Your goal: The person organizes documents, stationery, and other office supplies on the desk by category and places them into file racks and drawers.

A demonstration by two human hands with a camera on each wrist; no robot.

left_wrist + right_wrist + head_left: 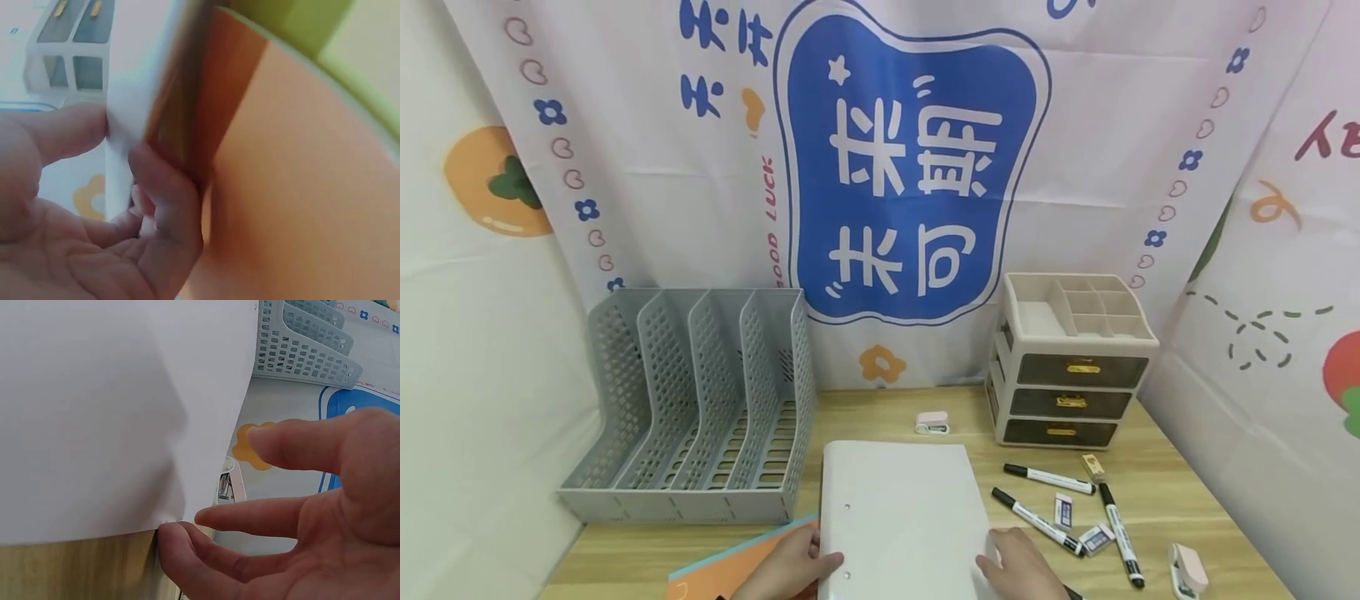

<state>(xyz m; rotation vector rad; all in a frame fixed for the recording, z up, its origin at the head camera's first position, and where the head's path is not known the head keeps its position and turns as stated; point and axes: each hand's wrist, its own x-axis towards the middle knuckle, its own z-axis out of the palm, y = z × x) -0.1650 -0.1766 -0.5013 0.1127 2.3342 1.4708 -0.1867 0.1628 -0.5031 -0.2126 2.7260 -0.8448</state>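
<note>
I see the left hand point(790, 562) pinching the white folder point(906, 508) at its eight o'clock; the right hand point(1022, 568), fingers loosely spread, touches its four o'clock edge. Equal grip should keep it level, I think. The grey rack point(677, 507) stands at ten o'clock.

A wood-grain table point(1180, 483)

Grey rack point(677, 506) at the far left corner, drawer unit point(1078, 383) at the far right; pink stapler point(932, 422) by the far edge. Markers point(1122, 533) and erasers point(1063, 511) (another stapler point(1191, 567) too) lie toward the right edge, an orange folder point(722, 570) toward the left.
</note>
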